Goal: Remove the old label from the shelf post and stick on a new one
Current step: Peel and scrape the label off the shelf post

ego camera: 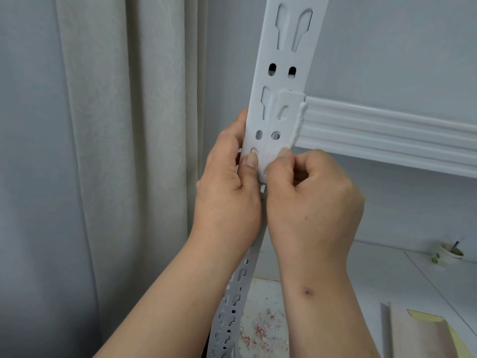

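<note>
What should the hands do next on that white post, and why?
Probably keep scraping with the right hand, whose curled fingers press on the shelf post where a faint pinkish patch remains. The left hand grips the post's edge, and label scraps lie below.

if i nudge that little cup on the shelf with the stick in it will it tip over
Probably light: the cup looks small and thin. The stick leaning past its rim could make it top-heavy, so a nudge may tip it. Its contents are unclear.
</note>
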Action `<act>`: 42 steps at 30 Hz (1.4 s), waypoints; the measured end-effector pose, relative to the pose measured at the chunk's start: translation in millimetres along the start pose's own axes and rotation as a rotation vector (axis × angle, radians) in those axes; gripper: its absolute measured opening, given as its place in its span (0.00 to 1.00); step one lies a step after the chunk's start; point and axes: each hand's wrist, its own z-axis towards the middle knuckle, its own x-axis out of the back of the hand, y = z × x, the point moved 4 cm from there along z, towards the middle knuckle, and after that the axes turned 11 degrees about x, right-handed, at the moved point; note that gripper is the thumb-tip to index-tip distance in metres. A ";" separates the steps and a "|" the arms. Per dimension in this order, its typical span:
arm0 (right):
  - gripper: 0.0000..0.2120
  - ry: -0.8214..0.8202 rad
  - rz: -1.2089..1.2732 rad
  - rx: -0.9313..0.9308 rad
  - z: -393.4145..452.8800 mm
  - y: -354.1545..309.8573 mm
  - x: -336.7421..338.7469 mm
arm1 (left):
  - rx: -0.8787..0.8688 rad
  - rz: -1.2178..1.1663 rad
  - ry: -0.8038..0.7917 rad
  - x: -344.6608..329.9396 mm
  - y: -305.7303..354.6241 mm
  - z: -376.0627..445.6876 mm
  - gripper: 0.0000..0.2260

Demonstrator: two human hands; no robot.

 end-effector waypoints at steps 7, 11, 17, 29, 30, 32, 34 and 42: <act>0.13 -0.037 0.035 -0.066 1.3 0.2 -0.1 | -0.027 -0.022 -0.005 -0.5 -2.2 1.3 0.23; 0.13 -0.057 0.044 -0.096 2.2 1.4 -0.2 | -0.040 -0.030 -0.013 -0.4 -3.9 1.7 0.23; 0.13 -0.081 0.034 -0.105 4.0 2.6 0.3 | -0.060 -0.028 -0.017 -1.2 -4.3 2.0 0.23; 0.13 0.001 -0.028 -0.023 3.4 -1.4 -0.7 | -0.056 -0.064 -0.028 -1.8 -5.7 2.9 0.23; 0.13 0.009 -0.031 -0.022 3.2 -1.9 -0.8 | -0.053 -0.062 -0.026 -1.7 -5.8 2.8 0.23; 0.13 0.023 -0.033 -0.019 2.6 -2.9 -1.0 | -0.048 -0.059 -0.025 -1.1 -5.6 2.6 0.23; 0.13 0.029 -0.040 -0.012 2.1 -3.1 -0.9 | -0.043 -0.052 -0.025 -0.7 -5.2 2.3 0.22; 0.12 0.017 0.021 -0.034 -4.0 0.1 0.9 | -0.041 -0.032 -0.005 -1.1 -4.5 2.0 0.23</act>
